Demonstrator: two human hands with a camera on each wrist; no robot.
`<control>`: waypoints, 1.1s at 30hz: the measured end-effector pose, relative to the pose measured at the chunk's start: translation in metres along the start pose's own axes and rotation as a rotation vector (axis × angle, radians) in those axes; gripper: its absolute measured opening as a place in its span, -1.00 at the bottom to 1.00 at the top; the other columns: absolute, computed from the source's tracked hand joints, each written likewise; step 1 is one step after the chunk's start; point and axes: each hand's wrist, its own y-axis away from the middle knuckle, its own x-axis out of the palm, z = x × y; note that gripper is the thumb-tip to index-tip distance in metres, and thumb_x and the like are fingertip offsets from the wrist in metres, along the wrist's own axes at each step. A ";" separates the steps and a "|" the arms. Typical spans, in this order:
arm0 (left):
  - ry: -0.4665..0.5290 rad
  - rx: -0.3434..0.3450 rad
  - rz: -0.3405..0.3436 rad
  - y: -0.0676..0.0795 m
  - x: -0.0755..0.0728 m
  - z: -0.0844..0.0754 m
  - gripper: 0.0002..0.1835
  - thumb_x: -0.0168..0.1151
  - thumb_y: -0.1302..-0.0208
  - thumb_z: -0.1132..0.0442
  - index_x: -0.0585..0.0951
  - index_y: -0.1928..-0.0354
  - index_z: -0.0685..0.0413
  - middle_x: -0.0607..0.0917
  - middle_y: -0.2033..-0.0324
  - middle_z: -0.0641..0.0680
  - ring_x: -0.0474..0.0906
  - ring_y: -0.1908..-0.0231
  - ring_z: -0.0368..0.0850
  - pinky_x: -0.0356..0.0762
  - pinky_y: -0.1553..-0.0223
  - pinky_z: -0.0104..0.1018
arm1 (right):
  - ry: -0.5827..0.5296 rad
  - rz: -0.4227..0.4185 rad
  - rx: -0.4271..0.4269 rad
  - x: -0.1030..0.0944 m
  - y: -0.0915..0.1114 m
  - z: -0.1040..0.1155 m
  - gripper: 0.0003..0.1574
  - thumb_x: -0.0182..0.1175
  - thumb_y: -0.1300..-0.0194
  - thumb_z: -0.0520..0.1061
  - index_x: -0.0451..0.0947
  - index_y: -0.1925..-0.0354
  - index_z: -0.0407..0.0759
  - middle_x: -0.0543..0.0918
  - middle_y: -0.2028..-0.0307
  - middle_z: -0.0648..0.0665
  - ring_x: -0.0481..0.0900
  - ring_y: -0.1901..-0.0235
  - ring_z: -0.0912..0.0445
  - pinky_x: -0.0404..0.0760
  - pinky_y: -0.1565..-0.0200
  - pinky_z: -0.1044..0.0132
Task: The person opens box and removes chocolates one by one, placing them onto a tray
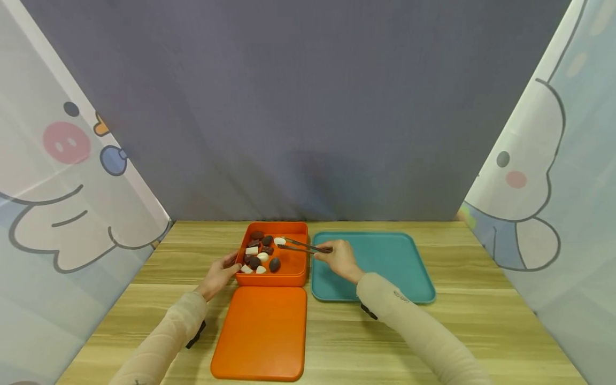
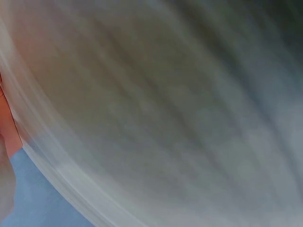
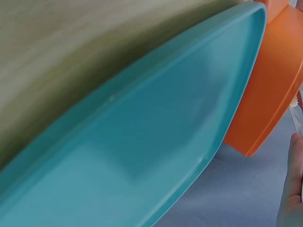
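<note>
In the head view an orange box point(image 1: 284, 280) holds several dark brown and white pieces, mostly on its left side. My left hand point(image 1: 221, 274) grips the box's left wall near the front corner, thumb at the rim. My right hand point(image 1: 340, 260) pinches dark, slender tongs point(image 1: 308, 248) that reach leftward over the box's right wall. At their tips is a white rounded piece point(image 1: 279, 241), seemingly between the two arms. The right wrist view catches part of the tongs point(image 3: 297, 120) at its edge. Most of the left wrist view is a blurred close surface.
A teal tray point(image 1: 385, 262) lies right of the box, partly beneath my right hand and forearm. An orange lid point(image 1: 262, 331) lies flat in front of the box. Behind the wooden table point(image 1: 481, 321) hangs a grey curtain point(image 1: 308, 107); printed cloths flank both sides.
</note>
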 end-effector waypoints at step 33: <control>0.043 0.009 0.001 0.001 0.002 -0.004 -0.42 -0.08 -0.38 0.33 0.06 -0.38 0.28 0.21 -0.30 0.37 0.20 -0.27 0.23 0.32 -0.20 0.00 | -0.027 -0.056 0.051 -0.040 -0.003 -0.006 -0.68 0.33 -0.08 -0.05 0.67 0.15 -0.07 0.68 0.18 -0.11 0.62 0.28 0.08 0.60 0.34 0.28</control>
